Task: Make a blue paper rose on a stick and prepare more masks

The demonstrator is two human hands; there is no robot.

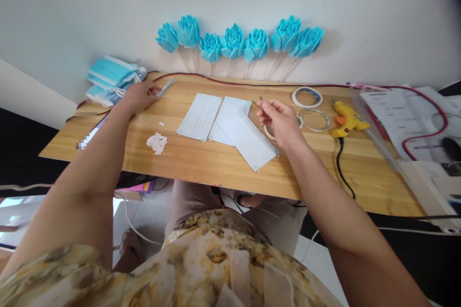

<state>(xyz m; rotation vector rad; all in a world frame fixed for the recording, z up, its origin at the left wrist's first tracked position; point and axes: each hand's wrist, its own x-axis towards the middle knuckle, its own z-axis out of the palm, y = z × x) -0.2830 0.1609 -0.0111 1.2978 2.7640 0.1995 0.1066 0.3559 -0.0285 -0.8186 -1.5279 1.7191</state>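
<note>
My left hand (142,97) is at the back left of the wooden table, its curled fingers beside a small bundle of thin white strips (166,87); whether they grip a strip is too small to tell. Held closed, my right hand (277,117) pinches a small, thin dark tool, with its tips pointing left over the edge of the mask sheets. One light blue mask sheet (200,117) lies flat, and beside it two more overlap, the upper one (250,141) turned at an angle. White scraps (157,143) form a small pile at the front left.
Blue flowers (232,42) on sticks stand along the wall. Packed masks (111,76) lie at the back left. Tape rolls (307,98) and a yellow glue gun (347,119) with a black cord are on the right, near papers (387,112). A red-black cable runs behind.
</note>
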